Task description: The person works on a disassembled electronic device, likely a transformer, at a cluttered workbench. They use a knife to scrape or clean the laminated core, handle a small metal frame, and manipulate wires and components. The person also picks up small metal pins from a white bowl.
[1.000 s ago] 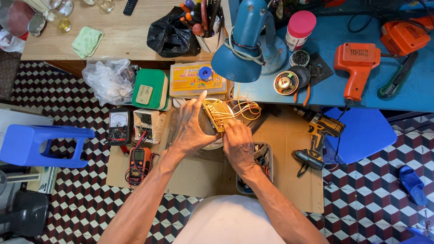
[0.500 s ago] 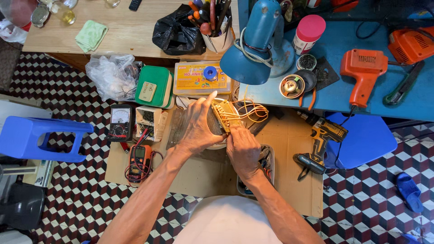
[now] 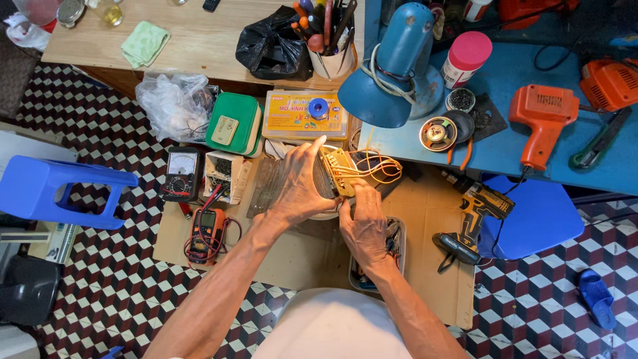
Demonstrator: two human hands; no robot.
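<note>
Down on the cardboard sheet, left hand is still clasping the yellowish wired board; right hand has shifted up, pinching its lower edge.

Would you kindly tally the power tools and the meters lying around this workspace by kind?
Orange electric tools on the blue bench: 2
Cordless drill on the cardboard: 1
Multimeters, one analogue, one orange digital: 2
Total: 5

A flat yellow-orange box is lying far centre, a green case sitting left of it, two meter screens showing nearer left.
</note>
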